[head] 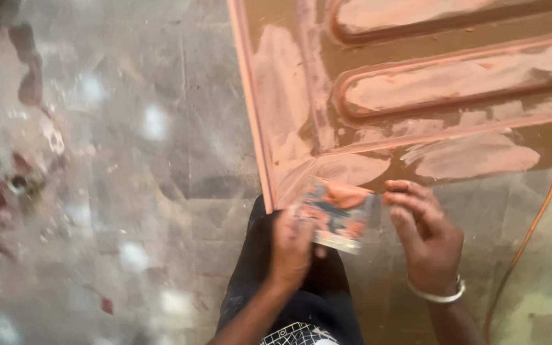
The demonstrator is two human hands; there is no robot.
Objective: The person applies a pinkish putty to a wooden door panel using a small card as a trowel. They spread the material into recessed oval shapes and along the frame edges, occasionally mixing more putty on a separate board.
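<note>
Card [340, 217] flat, smeared with pinkish-orange putty, gripped at left edge by left hand [291, 246]; right hand [426, 236] half-open, fingertips beside right edge, contact unclear; putty-streaked brown door panel [416, 83] above

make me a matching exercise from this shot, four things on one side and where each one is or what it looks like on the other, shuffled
Things:
1. flat card
2. brown panel
3. orange cable
4. bracelet

Descriptions:
A. pale band around the right wrist
B. thin line running along the floor at the right edge
C. smeared with reddish putty, held by the left hand with the right hand at its other edge
D. large grooved board with pale pink patches, filling the top right

Pairs: 1-C, 2-D, 3-B, 4-A
</note>
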